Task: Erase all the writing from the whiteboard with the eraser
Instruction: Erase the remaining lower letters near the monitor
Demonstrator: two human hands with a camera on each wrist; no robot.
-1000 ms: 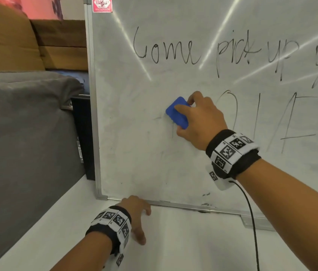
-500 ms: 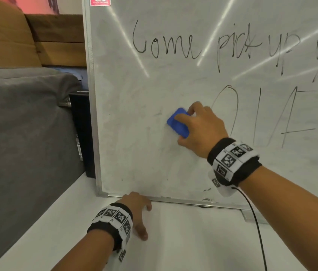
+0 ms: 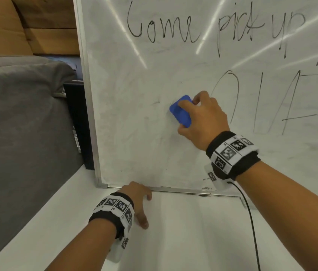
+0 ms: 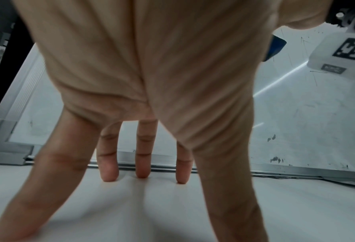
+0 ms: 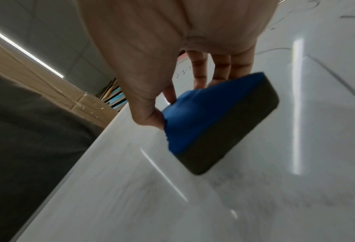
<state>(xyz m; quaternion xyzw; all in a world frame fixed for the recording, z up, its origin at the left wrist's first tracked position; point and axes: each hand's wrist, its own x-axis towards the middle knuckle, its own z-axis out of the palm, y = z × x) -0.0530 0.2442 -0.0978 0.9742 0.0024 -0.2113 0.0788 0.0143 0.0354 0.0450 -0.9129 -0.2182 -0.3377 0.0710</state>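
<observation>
The whiteboard stands upright on a white table, with black handwriting along its top and large letters at mid right. My right hand grips a blue eraser with a dark felt face and holds it against the board, just left of the large letters. The board's lower left area shows only faint smears. My left hand rests on the table with straight, spread fingers near the board's bottom frame.
A grey padded surface and a black panel stand left of the board. Brown boxes lie behind them. A black cable runs from my right wrist band down over the white table.
My right hand slid the eraser down and back up over the board's middle, wiping away a short stroke there. The left hand stayed where it was.
</observation>
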